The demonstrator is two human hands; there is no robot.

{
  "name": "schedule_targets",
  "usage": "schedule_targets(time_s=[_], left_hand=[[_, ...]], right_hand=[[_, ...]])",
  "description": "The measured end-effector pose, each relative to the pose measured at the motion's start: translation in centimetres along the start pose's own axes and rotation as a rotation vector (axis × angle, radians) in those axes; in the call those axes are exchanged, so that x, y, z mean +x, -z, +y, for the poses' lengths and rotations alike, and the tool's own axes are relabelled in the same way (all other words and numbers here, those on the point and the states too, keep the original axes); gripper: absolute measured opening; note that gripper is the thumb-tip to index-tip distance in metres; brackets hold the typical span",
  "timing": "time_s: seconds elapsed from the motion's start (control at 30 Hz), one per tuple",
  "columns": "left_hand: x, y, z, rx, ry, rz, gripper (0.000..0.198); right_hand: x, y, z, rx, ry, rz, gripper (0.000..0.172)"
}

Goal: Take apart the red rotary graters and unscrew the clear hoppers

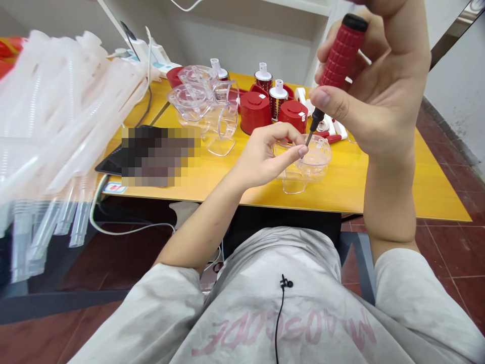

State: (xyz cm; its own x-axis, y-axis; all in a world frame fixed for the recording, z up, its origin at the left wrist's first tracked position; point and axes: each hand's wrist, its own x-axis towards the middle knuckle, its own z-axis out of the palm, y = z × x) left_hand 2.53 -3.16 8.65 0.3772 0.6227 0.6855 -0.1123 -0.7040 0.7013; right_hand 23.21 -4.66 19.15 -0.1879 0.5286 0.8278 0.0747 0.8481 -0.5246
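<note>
My right hand (373, 86) is closed around a red-handled screwdriver (339, 58), held upright with its tip pointing down. The tip meets the fingertips of my left hand (267, 154), which are pinched together just above a clear plastic housing (308, 164) on the yellow table (397, 187). What the left fingers pinch is too small to make out.
Red caps (255, 111) and small red-and-white drum parts (278, 96) stand behind the housing. More clear housings (204, 103) are piled at centre left. A stack of clear plastic pieces (56, 126) fills the left side. A dark tablet (113, 162) lies near the table's left edge.
</note>
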Motion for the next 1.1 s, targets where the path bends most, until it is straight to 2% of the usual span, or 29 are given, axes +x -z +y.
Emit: schedule_targets(time_s=[0.13, 0.2, 0.33, 0.53, 0.7, 0.87, 0.9, 1.0, 1.1], left_hand=[[0.0, 0.0, 0.0, 0.007, 0.022, 0.000, 0.058], [0.0, 0.0, 0.0, 0.004, 0.027, -0.001, 0.058], [0.0, 0.1, 0.2, 0.023, -0.002, -0.018, 0.054], [0.0, 0.0, 0.4, 0.042, -0.039, -0.014, 0.051], [0.1, -0.2, 0.6, 0.046, 0.025, -0.010, 0.061], [0.0, -0.1, 0.6, 0.030, 0.036, -0.028, 0.058], [-0.1, 0.0, 0.6, 0.019, 0.032, -0.025, 0.056], [-0.2, 0.3, 0.5, 0.012, 0.019, 0.003, 0.056], [-0.3, 1.0, 0.2, 0.052, 0.048, 0.025, 0.070]], right_hand=[[0.7, -0.1, 3.8, 0.104, -0.003, 0.018, 0.094], [0.8, -0.1, 4.1, 0.130, -0.034, 0.013, 0.099], [0.2, 0.2, 2.1, 0.162, -0.036, -0.046, 0.091], [-0.2, 0.0, -0.2, 0.093, -0.010, -0.143, 0.064], [-0.1, -0.3, -0.3, 0.174, 0.182, -0.228, 0.062], [-0.1, -0.5, -0.2, -0.020, 0.097, -0.098, 0.049], [0.1, -0.6, 0.2, -0.005, 0.144, -0.067, 0.050], [1.0, -0.8, 2.3, 0.140, 0.423, 0.033, 0.050], [2.0, -0.9, 4.6, 0.158, 0.525, 0.079, 0.049]])
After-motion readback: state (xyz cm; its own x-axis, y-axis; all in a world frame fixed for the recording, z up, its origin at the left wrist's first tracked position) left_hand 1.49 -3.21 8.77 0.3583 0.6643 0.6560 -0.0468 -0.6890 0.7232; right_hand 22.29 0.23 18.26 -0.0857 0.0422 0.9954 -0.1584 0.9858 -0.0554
